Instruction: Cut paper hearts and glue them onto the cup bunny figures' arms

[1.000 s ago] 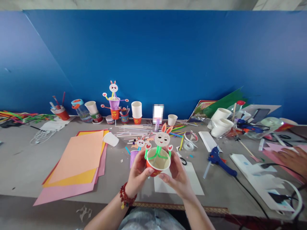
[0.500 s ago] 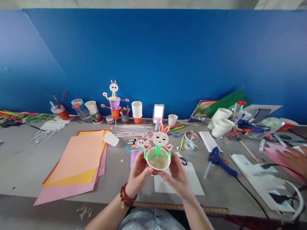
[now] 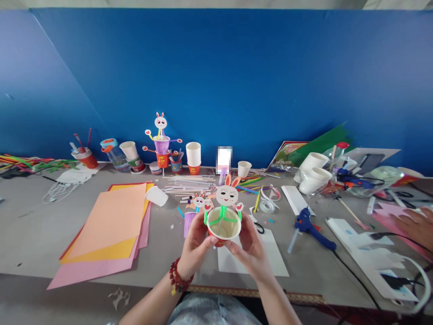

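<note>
Between my two hands, above the table's front, is a red paper cup with its white mouth tilted toward me. A paper rabbit head with pink ears rises from it on green pipe cleaners, whose ends carry small round paws with red hearts. My left hand wraps the cup's left side, thumb at the front. My right hand grips its right side the same way. Just behind my left fingers are a purple cup and a smaller rabbit head. White paper lies beneath my right hand.
Coloured paper sheets lie at left. To the right are a blue glue gun, its cord, and a white power strip. Another person's hand rests on pink paper. A finished-looking rabbit cup figure stands at the back.
Almost nothing differs. Both hands keep hold of the red paper cup in the same pose, and the view has shifted very slightly.
</note>
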`<state>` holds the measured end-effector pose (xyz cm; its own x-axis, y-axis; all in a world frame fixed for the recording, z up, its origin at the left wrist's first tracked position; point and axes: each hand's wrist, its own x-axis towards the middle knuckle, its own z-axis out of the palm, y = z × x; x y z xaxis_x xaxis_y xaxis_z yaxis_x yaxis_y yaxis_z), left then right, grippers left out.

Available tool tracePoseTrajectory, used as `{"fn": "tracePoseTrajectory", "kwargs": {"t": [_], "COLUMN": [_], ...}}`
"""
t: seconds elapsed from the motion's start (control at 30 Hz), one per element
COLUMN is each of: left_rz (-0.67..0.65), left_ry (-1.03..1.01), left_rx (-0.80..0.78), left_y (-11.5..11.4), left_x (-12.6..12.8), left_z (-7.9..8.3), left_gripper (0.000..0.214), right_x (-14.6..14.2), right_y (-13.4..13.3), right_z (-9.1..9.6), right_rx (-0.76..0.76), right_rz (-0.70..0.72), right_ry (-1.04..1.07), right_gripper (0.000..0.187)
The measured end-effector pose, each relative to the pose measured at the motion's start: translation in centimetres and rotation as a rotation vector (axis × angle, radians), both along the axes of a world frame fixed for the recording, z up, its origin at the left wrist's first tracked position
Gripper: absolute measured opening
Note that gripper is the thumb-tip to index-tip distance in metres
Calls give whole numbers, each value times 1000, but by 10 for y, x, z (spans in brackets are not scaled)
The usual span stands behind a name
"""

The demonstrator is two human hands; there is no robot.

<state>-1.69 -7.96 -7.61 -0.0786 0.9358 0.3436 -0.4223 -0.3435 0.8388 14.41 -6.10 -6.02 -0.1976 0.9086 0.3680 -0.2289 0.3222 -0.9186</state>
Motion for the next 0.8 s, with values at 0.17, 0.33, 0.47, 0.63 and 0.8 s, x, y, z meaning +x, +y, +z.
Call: {"fn": "tracePoseTrajectory", "kwargs": {"t": [0.17, 0.33, 0.47, 0.63, 0.8], "left_rz": [14, 36, 55, 131, 189], "left_ry": [26, 80, 88, 112, 94], "left_rx": [0, 14, 33, 13, 29], "left_y": [-1, -1, -1, -2, -2], "left_x": [-1, -4, -5, -6, -5], "left_z": [0, 4, 8, 11, 12], "left_gripper": [58, 57, 55, 53, 47], "right_x": [0, 0, -1, -2, -3], "right_y": [2, 3, 3, 4, 5], "right_z": [1, 2, 2, 3, 3], "right_rx": [-8, -10, -13, -16, -14], "right_rz": [10, 3, 2, 0, -8], "right_ry": [-8, -8, -6, 4, 1], "right_gripper": [72, 72, 72, 70, 72]}}
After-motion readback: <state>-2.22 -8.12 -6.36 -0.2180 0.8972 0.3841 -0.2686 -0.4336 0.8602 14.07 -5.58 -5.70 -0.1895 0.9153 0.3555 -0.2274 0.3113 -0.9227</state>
